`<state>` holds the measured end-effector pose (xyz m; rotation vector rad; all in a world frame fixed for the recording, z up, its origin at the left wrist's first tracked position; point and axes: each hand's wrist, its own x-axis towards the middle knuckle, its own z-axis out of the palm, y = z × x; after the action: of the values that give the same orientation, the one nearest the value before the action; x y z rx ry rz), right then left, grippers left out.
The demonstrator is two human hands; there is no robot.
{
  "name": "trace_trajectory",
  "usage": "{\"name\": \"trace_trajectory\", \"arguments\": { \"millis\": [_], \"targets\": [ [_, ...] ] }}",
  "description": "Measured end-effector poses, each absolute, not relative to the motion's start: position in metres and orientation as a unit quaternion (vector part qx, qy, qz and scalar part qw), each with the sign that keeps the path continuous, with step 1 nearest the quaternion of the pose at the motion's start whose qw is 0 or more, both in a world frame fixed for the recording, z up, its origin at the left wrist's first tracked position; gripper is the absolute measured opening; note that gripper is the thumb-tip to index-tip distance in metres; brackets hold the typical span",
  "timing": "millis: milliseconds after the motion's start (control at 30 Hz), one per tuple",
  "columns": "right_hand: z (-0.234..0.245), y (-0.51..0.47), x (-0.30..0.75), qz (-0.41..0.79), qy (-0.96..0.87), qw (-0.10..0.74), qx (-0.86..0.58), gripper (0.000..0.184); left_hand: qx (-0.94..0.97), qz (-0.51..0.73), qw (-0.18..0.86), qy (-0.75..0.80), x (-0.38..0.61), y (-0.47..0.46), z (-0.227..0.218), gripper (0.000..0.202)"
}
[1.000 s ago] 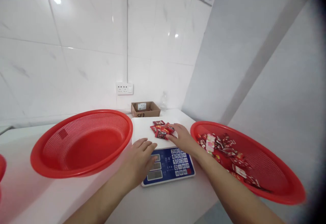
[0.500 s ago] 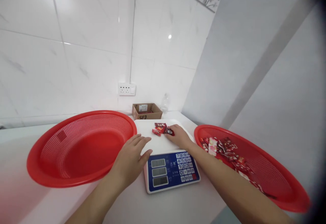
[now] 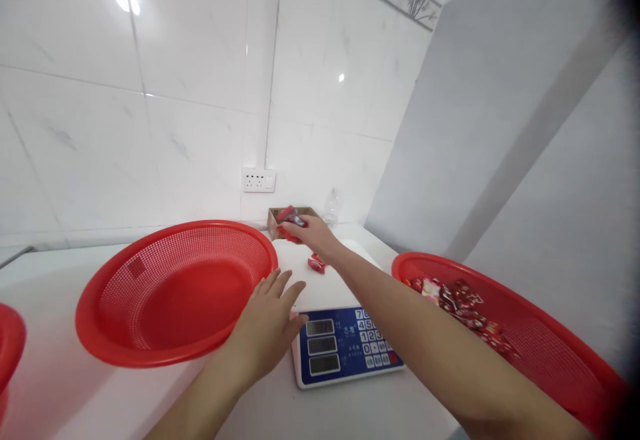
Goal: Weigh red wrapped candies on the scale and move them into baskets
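Red-wrapped sweets (image 3: 287, 213) near the far edge of the desk (image 3: 280, 407), pinched in my right grip (image 3: 317, 235); left grip (image 3: 263, 330) spread, empty. Probably light, slick: pinch mid-body.

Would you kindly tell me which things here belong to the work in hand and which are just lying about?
Apparently in use: red packets held in the right hand; scale; basket of packets; carton, probably.
Seemingly just lying about: clear bottle; middle basket, perhaps.
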<state>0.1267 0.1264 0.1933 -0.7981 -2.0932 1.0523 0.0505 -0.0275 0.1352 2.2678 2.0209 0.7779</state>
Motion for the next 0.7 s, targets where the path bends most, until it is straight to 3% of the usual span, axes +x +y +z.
{"name": "trace_trajectory", "arguments": {
  "millis": [100,167,300,467,567,700],
  "targets": [
    [0.205,0.109,0.104,0.471,-0.820,0.227,-0.234,0.060,0.728,0.205,0.018,0.654,0.051,-0.029,0.133,0.046],
    [0.208,0.109,0.107,0.442,-0.843,0.196,-0.235,0.067,0.726,0.191,0.024,0.660,0.049,-0.029,0.134,0.047],
    [0.200,0.133,0.162,0.269,-0.898,0.164,-0.307,0.054,0.719,0.179,0.044,0.670,0.046,-0.030,0.136,0.047],
    [0.169,0.153,0.242,0.106,-0.888,0.014,-0.447,0.046,0.708,0.163,0.056,0.685,0.045,-0.026,0.134,0.047],
    [0.153,0.153,0.252,0.090,-0.879,0.013,-0.469,0.038,0.705,0.167,0.051,0.687,0.046,-0.024,0.132,0.047],
    [0.149,0.159,0.226,0.085,-0.879,0.070,-0.463,0.038,0.702,0.142,0.055,0.696,0.047,-0.024,0.133,0.048]
  ]
}}
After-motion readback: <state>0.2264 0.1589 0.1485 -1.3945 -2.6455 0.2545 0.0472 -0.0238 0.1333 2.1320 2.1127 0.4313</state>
